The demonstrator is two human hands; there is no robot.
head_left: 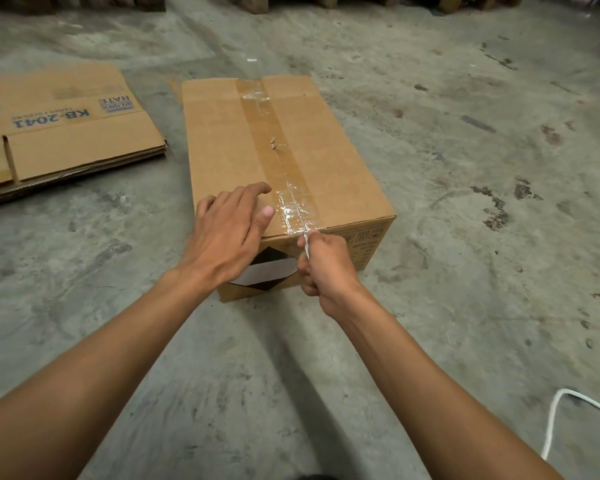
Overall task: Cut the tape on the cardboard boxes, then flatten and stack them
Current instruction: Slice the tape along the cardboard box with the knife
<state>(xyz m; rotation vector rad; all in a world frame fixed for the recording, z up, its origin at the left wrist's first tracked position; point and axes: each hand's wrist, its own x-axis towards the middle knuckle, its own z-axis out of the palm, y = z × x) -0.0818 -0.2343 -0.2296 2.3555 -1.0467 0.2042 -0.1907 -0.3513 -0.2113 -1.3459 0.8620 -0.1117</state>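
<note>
A sealed cardboard box (274, 168) sits on the concrete floor (465, 168) at the centre, with brown tape (269, 133) running along its top seam from 12 toward 6 o'clock. The left hand (227, 230) lies flat on the top near the 6 o'clock edge, fingers straight and spread, just beside the tape. The right hand (326, 268) grips a thin blade (305, 242), its tip touching the tape at that edge. At 10 o'clock lies a stack of flattened boxes (66, 133). A white cord (555, 420) loops at 4 o'clock.
</note>
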